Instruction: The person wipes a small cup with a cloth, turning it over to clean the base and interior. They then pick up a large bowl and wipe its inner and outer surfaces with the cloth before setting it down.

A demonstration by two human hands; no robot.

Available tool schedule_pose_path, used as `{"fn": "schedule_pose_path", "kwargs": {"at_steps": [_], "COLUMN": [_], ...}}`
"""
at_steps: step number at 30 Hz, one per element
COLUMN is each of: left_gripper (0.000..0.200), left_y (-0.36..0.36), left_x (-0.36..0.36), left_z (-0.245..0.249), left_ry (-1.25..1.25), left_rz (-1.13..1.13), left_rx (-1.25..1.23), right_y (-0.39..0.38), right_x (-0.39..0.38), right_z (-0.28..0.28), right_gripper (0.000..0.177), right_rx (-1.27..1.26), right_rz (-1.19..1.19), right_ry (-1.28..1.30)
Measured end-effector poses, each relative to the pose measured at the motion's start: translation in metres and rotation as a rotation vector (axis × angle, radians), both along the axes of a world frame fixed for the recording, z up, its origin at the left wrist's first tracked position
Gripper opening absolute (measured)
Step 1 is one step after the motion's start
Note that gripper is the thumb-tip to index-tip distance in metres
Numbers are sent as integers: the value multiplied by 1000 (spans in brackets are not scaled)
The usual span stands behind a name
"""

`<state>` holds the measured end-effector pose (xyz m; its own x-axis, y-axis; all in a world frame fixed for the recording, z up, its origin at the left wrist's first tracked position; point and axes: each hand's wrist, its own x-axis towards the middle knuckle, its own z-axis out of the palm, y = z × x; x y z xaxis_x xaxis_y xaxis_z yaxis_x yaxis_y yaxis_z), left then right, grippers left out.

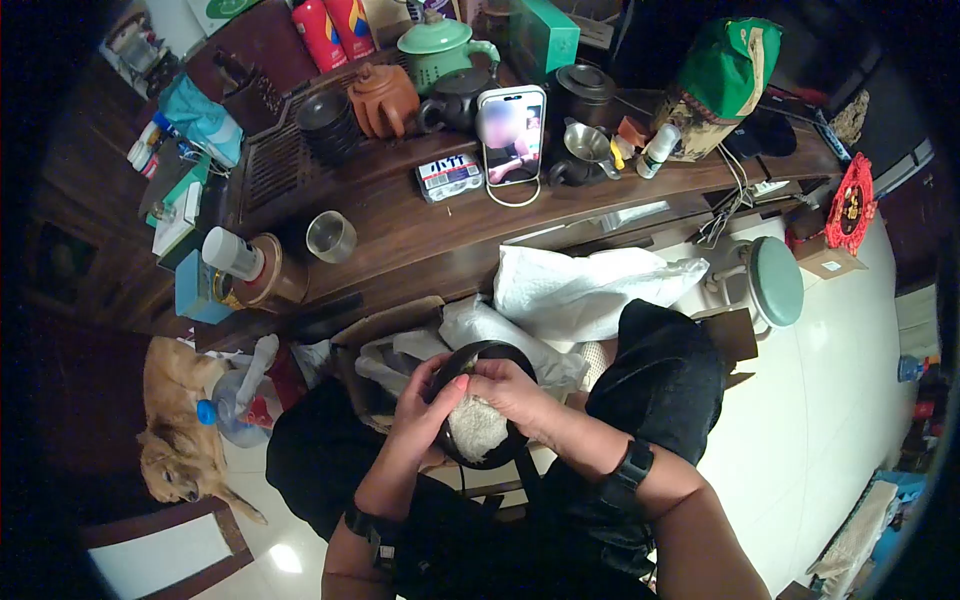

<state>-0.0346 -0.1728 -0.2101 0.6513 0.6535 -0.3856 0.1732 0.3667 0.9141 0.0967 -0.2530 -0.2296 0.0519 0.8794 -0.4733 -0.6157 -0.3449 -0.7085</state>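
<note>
A dark, round, bowl-like thing point(487, 352) is held over my lap, with a whitish, rough-looking mass point(477, 428) in its lower part. My left hand point(425, 405) is closed around its left side, the thumb lying over the inside. Inside the upper part, the fingers of my right hand point(512, 398) are pressed together close to the left thumb. A small greenish bit shows by those fingertips, but what they pinch is too small to make out. Below the hands stands an open cardboard box point(385, 322) with white plastic bags point(490, 330) in it.
Ahead is a dark wooden table point(400, 215) bearing a propped phone point(513, 135), a brown teapot point(383, 100), a metal cup point(331, 237) and a green bag point(735, 65). A dog point(180, 420) lies on the left, near a plastic bottle point(238, 408). A green-topped stool point(776, 282) stands right.
</note>
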Motion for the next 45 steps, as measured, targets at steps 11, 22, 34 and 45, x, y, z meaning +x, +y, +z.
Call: {"fn": "schedule_pose_path", "kwargs": {"at_steps": [11,22,34,45], "left_gripper": [49,49,46,51], "left_y": [-1,-1,0,0], "left_x": [2,2,0,1], "left_z": [8,7,0,0], "left_ry": [5,4,-24,-2], "left_rz": [3,-5,-3,13], "left_rx": [-1,-3,-5,-21], "right_y": [0,0,1,2], "right_x": [-1,-1,-1,-1], "right_z": [4,6,6,6], "right_gripper": [30,30,29,26], "right_rx": [23,11,-5,-1], "right_rz": [-20,-38,-25,-31], "right_ry": [-5,-17,-29,-20]}}
